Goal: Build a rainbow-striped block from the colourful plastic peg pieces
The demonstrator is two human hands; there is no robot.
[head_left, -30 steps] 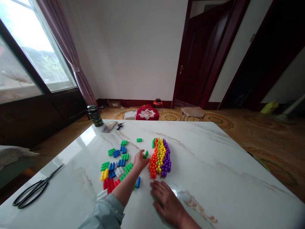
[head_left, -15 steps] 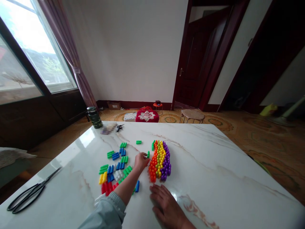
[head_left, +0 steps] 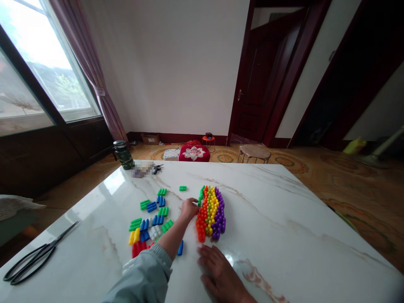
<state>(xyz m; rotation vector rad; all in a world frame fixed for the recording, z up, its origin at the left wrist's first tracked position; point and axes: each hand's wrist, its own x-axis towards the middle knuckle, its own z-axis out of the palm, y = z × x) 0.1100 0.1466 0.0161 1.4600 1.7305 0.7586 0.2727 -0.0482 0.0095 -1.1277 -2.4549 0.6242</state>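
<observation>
My left hand [head_left: 190,208] is pinched around a small green beaded piece [head_left: 199,202], partly hidden by the fingers. The piece is at the left edge of a block of beaded rows, in line with a green strip [head_left: 201,192]. Side by side in that block run orange beads [head_left: 201,225], olive-green beads [head_left: 208,212], yellow beads [head_left: 215,206] and purple beads [head_left: 221,212]. My right hand [head_left: 221,271] lies on the table just below the block, fingers stretched out and holding nothing.
On the marble-patterned table [head_left: 284,235], green tubes [head_left: 163,211], blue tubes [head_left: 152,206], white tubes [head_left: 155,232], yellow tubes [head_left: 134,236] and red tubes [head_left: 139,249] lie left of my arm. Long-handled scissors [head_left: 41,254] lie far left. A camouflage flask [head_left: 123,155] and pliers [head_left: 157,168] occupy the back corner.
My left hand has moved slightly right and up, bringing the green piece against the left edge of the orange beads, below the green strip. My right hand stays nearly still.
</observation>
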